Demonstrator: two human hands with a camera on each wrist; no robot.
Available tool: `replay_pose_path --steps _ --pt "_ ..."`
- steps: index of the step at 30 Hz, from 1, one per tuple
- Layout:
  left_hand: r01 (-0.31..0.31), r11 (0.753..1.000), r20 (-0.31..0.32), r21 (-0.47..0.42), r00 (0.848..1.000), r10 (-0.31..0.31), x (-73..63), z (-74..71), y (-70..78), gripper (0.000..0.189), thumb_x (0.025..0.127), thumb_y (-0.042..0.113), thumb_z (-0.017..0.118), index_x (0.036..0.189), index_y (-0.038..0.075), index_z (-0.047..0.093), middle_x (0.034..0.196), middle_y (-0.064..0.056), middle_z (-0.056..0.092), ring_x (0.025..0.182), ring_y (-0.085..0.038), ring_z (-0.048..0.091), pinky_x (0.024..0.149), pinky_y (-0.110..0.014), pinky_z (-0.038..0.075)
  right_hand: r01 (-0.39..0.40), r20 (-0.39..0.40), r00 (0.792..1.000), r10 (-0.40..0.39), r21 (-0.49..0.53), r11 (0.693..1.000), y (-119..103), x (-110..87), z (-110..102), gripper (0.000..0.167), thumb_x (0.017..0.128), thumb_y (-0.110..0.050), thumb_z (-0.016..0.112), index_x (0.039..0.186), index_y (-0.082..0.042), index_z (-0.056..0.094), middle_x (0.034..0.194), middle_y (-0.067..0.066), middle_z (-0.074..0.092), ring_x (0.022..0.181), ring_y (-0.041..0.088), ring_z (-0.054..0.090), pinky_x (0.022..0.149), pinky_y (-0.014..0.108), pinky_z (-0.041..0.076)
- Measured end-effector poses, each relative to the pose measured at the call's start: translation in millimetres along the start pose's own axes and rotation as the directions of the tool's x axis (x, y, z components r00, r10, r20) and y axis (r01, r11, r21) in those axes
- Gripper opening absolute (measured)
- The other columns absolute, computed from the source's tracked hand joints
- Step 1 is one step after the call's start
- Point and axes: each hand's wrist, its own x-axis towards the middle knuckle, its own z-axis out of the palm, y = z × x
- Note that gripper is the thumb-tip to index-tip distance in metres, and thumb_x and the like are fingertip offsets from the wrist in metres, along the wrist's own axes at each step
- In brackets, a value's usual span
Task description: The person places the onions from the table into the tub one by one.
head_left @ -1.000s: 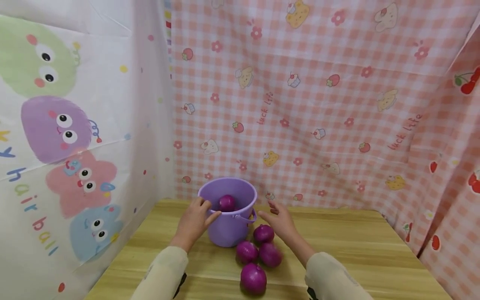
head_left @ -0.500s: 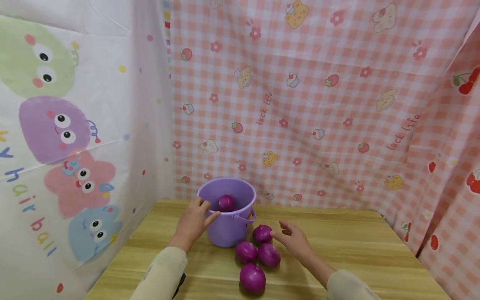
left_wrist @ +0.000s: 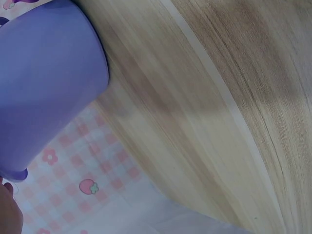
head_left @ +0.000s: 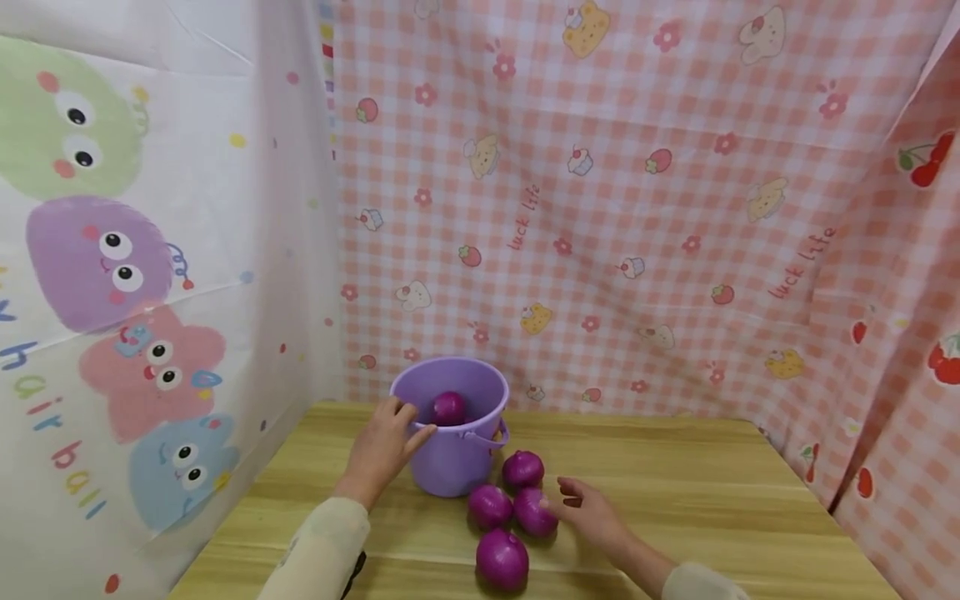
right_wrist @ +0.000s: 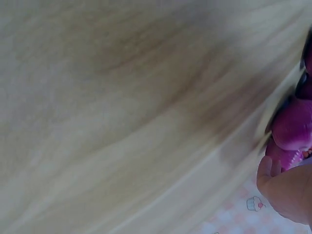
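My left hand point(head_left: 381, 444) grips the near-left rim of a purple bucket point(head_left: 450, 465), thumb and fingers on either side of it. Inside the bucket lies a red onion point(head_left: 449, 408). In the left wrist view the bucket's wall point(left_wrist: 48, 73) fills the upper left, and only part of my left hand point(left_wrist: 9, 210) shows. My right hand point(head_left: 592, 512) is at the right side of one red onion point(head_left: 536, 512), fingers loosely bent, thumb overlapping its edge. Several onions sit together by the bucket: a far onion point(head_left: 522, 470), a left onion point(head_left: 491, 507) and a near onion point(head_left: 502, 561).
The wooden table point(head_left: 675, 475) extends right and left of the bucket. Behind it hangs a pink checked cloth point(head_left: 600, 208); a white cartoon-printed cloth point(head_left: 262, 250) hangs at the left. The bucket's handle point(head_left: 491, 438) hangs on its right side.
My right hand has moved from beside the bucket's right rim, down and toward me, to the right onion. The left hand keeps its hold on the rim.
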Motion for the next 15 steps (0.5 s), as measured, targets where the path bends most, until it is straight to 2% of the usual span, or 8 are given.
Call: replay_pose_path --steps 7,15 --pt "0.017 1.0 0.036 -0.012 0.999 -0.017 -0.5 -2.1 2.5 0.034 0.09 0.038 0.073 0.09 0.006 0.061 0.095 -0.009 0.053 0.088 -0.028 0.055 0.074 -0.043 0.054 -0.004 0.056 0.998 0.003 0.014 1.0 8 -2.8 9 0.077 0.087 -0.034 0.077 0.136 0.016 0.045 0.132 0.035 0.052 0.115 0.044 0.057 0.096 0.052 0.048" --pt "-0.005 1.0 0.015 -0.018 1.0 0.005 1.0 -0.6 1.5 0.032 0.089 0.036 0.074 0.09 0.007 0.06 0.095 -0.009 0.053 0.087 -0.027 0.055 0.076 -0.043 0.054 0.018 0.087 0.996 -0.016 -0.03 0.999 11 0.0 12 0.082 0.085 -0.035 0.079 0.136 0.018 0.043 0.129 0.034 0.054 0.115 0.044 0.057 0.098 0.055 0.046"
